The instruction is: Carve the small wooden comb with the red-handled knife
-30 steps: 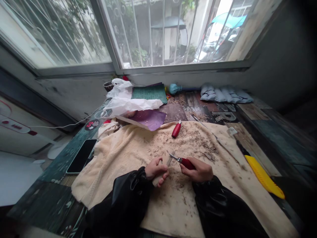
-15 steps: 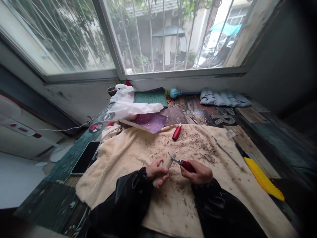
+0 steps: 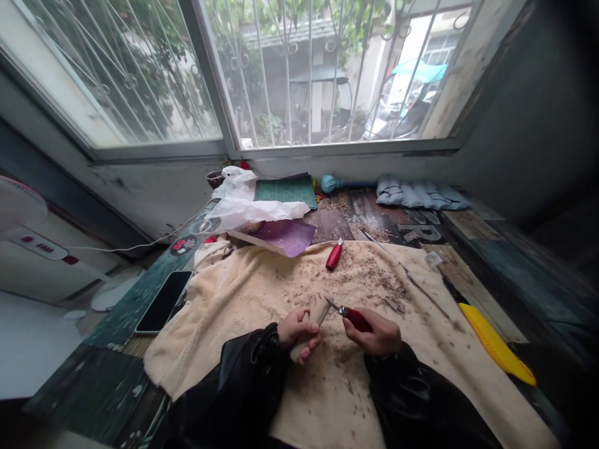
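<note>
My left hand (image 3: 296, 330) is closed round a pale wooden stick (image 3: 319, 312), which points up and to the right over a cream towel (image 3: 243, 312). My right hand (image 3: 375, 337) grips a red-handled carving knife (image 3: 352, 315). Its short blade touches the upper end of the stick. Wood shavings (image 3: 374, 274) lie scattered on the towel above the hands. Both arms wear shiny black sleeves.
A second red-handled knife (image 3: 334, 255) lies on the towel's far edge. A black phone (image 3: 165, 301) rests at the left, a yellow tool (image 3: 496, 343) at the right. White plastic bag (image 3: 243, 202), purple sheet (image 3: 286, 234), green mat (image 3: 286, 189) and grey cloth (image 3: 421, 193) sit under the window.
The view has tilted up slightly, so the hands sit lower in the picture. The knife blade stays at the stick's tip; both grips are unchanged.
</note>
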Motion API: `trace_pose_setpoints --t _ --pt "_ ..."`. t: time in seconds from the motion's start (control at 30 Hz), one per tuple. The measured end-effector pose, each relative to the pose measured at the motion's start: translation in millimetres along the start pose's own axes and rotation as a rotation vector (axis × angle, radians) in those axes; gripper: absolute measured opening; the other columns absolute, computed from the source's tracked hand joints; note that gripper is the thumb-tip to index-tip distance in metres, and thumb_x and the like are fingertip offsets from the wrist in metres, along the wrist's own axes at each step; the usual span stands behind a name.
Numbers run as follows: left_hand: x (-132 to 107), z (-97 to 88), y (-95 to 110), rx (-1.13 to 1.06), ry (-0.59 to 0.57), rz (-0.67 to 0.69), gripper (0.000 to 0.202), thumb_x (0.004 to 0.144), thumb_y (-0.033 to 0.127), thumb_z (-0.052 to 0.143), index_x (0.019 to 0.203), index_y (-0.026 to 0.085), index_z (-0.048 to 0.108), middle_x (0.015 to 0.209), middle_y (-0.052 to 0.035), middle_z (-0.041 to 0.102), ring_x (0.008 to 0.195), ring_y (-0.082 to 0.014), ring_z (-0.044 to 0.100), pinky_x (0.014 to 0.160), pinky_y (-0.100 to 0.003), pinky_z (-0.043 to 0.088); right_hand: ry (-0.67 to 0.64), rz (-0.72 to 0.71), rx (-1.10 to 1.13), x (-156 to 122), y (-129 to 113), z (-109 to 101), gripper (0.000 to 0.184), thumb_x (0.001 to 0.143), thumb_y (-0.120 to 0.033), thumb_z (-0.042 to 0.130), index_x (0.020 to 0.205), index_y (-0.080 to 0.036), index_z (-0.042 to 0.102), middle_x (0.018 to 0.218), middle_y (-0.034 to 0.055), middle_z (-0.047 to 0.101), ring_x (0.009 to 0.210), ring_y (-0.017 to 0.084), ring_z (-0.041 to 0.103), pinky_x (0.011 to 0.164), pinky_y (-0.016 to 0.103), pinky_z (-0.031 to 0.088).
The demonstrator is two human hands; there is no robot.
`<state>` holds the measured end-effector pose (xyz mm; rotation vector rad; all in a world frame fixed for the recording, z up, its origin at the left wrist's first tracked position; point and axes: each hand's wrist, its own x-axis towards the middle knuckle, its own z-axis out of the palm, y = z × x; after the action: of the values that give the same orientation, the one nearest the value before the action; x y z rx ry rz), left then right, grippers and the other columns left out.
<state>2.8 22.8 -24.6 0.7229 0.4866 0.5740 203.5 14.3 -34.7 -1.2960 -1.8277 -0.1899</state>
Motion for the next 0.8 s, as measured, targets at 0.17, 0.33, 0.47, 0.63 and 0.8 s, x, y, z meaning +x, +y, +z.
trace_pose_setpoints --t 0.17,0.33,0.47,0.63,0.8 --pt "2 -1.6 0 0.005 0.016 -0.006 0.035 0.070 0.030 0.064 0.088 0.018 0.035 0.048 0.0044 0.057 0.029 -0.0097 0.049 0.026 -0.020 0.044 -0.051 -0.047 0.007 -1 1 -1 0.036 0.075 -0.048 0.051 0.053 -0.020 0.058 0.044 -0.0037 0.049 0.039 0.006 0.042 0.044 0.021 0.030" --pt "0 -1.0 2 0.016 0.004 -0.014 0.038 0.070 0.030 0.064 0.091 0.019 0.034 0.047 0.0051 0.056 0.028 -0.0097 0.048 0.025 -0.019 0.043 -0.040 -0.047 -0.026 0 3 -1 0.031 0.073 -0.045 0.056 0.055 -0.020 0.058 0.046 -0.0034 0.051 0.042 0.007 0.045 0.045 0.021 0.030" --pt "-3 -1.5 5 0.041 0.028 -0.023 0.041 0.070 0.029 0.066 0.093 0.019 0.034 0.048 0.0044 0.056 0.029 -0.0104 0.049 0.025 -0.019 0.043 -0.037 -0.051 -0.036 1 2 -3 0.031 0.074 -0.045 0.055 0.056 -0.020 0.059 0.047 -0.0031 0.052 0.043 0.007 0.046 0.045 0.022 0.029" --pt "-7 -0.7 10 0.091 0.053 -0.060 0.047 0.066 0.032 0.068 0.095 0.019 0.034 0.047 0.0043 0.056 0.028 -0.0116 0.049 0.024 -0.020 0.042 -0.038 -0.057 -0.042 2 0 -3 0.032 0.073 -0.046 0.055 0.055 -0.020 0.058 0.046 -0.0031 0.052 0.042 0.007 0.044 0.046 0.022 0.029" --pt "-10 1.6 14 0.119 0.040 -0.069 0.047 0.067 0.031 0.066 0.098 0.018 0.033 0.047 0.0051 0.055 0.030 -0.0114 0.049 0.025 -0.019 0.041 -0.031 -0.054 -0.038 2 -1 -3 0.033 0.074 -0.047 0.054 0.055 -0.020 0.059 0.046 -0.0030 0.052 0.043 0.007 0.045 0.046 0.022 0.029"
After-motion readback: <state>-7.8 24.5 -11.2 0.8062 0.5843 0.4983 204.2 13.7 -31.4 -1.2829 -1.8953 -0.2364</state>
